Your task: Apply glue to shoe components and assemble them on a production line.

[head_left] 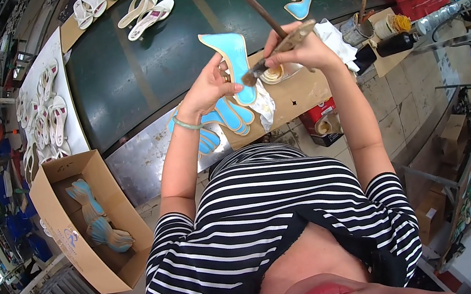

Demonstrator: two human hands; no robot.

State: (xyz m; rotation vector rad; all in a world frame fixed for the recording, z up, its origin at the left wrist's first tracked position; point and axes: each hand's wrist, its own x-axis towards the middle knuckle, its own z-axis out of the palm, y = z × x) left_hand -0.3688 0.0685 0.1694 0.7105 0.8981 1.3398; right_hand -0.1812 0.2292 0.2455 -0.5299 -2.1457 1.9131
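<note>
My left hand (pixel 207 88), a green bangle at its wrist, pinches a light-blue insole (pixel 234 46) with a tan edge, upright over the bench's near edge. My right hand (pixel 309 48) is closed round a brush (pixel 249 77), its dark bristles at the lower part of the insole; whether they touch it I cannot tell. A long brown stick (pixel 256 7) also rises from the right hand's grip; a worn flat handle (pixel 300 32) lies across that hand. Below my left hand lie several more blue insoles (pixel 231 117). Beside the brush, an open tub (pixel 274 74) is partly hidden.
A dark green conveyor belt (pixel 116 79) runs beyond the bench, carrying white sandals (pixel 152 18) and two blue insoles (pixel 300 6). At left stands a cardboard box (pixel 54 216) with insole bundles. A can (pixel 355 30) and black bottle (pixel 395 44) stand at right.
</note>
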